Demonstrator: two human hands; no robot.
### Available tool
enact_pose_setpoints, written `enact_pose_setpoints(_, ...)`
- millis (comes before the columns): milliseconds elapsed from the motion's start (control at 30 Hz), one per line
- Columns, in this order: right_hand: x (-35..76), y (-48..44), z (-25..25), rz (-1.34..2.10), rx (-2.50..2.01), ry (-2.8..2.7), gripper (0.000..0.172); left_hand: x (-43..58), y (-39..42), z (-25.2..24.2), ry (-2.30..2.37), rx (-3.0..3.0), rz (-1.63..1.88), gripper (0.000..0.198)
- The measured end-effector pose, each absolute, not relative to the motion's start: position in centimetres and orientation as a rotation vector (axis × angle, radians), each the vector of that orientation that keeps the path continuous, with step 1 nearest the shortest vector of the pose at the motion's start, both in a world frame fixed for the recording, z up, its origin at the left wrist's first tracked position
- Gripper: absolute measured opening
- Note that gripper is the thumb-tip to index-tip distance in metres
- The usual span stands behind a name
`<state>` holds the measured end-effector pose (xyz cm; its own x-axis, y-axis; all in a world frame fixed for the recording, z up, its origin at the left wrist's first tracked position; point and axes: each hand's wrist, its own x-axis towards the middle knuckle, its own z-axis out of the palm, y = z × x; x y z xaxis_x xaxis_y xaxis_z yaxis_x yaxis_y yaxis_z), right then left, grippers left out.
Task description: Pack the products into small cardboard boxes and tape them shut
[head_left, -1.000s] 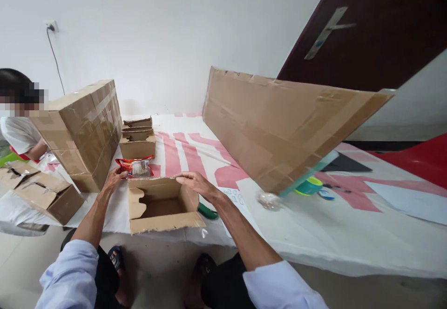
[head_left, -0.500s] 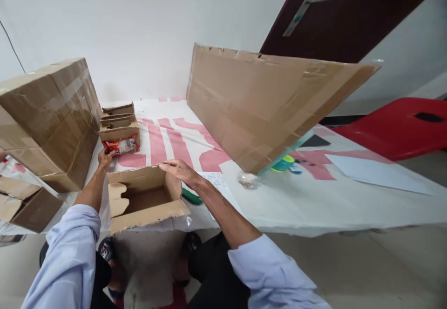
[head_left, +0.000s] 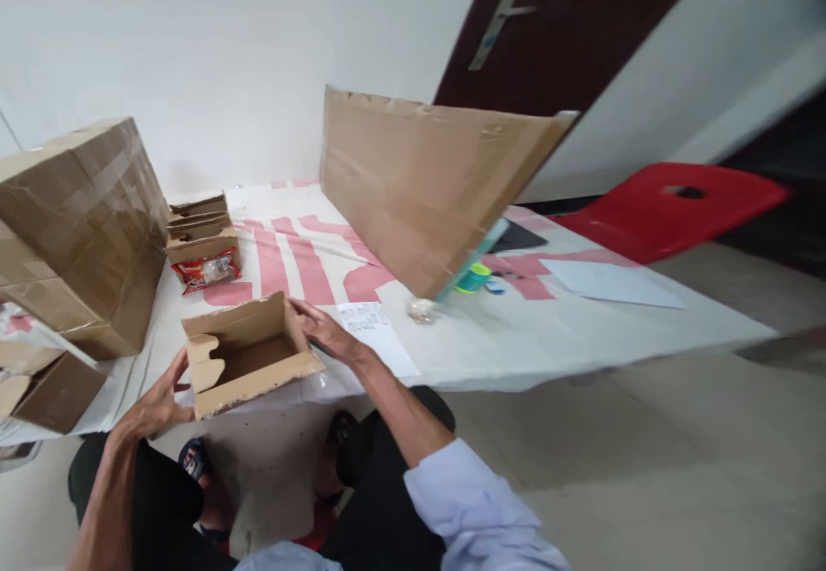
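Note:
A small open cardboard box (head_left: 249, 354) sits at the near edge of a white sheet with pink stripes (head_left: 452, 343). My left hand (head_left: 155, 401) rests against the box's near left corner, fingers spread and bent round its edge. On the box's right side, my right hand (head_left: 321, 328) is curled over the wall. A red snack packet (head_left: 205, 270) lies further back on the sheet, apart from both hands, in front of a row of small folded boxes (head_left: 200, 231).
A big taped carton (head_left: 77, 227) stands at the left, a lower open carton (head_left: 45, 382) beside it. A large cardboard panel (head_left: 426, 184) stands tilted at the middle, a green tape roll (head_left: 474, 278) at its foot. A red plastic seat (head_left: 671, 210) and a dark door (head_left: 548, 29) are at the right.
My left hand has come back from the snack packet to the box's near left corner. My right hand slid from the far rim to the right wall. The camera swung right.

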<state>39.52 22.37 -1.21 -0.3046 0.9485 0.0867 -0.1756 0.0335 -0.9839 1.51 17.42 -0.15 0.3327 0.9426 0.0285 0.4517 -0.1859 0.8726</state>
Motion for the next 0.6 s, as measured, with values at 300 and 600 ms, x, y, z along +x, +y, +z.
enact_pose_setpoints(300, 38.7, 19.4, -1.1, 1.339, -0.858, -1.455, 0.102, 5.0, 16.5, -1.7, 1.275, 1.701, 0.932, 0.123)
enact_pose_setpoints(600, 39.1, 18.3, -1.5, 1.328, -0.96, -1.436, 0.093, 5.1, 15.5, -0.3, 1.235, 1.757, 0.893, 0.127)
